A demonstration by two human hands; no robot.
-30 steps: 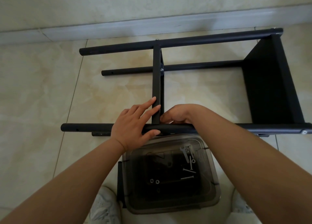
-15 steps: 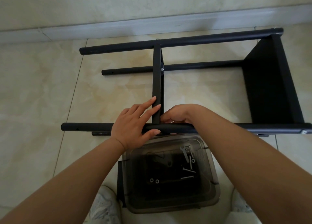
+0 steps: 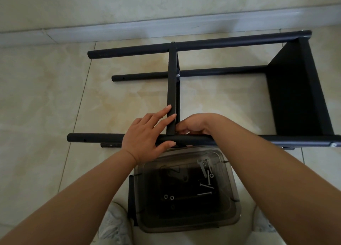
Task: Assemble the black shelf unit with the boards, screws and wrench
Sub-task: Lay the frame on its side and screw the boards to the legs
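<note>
Nothing has shifted over the last second: the left hand still presses straight fingers on the middle board and near pole while the right hand curls at their joint (its pinch hidden), suggesting a screw is being seated.

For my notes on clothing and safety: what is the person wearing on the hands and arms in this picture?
Nothing shows on them. The left hand and the right hand are bare, without gloves, rings or a watch. Both forearms are uncovered up to the picture's edge, so no sleeve is visible. The fingernails are short and unpainted.
</note>
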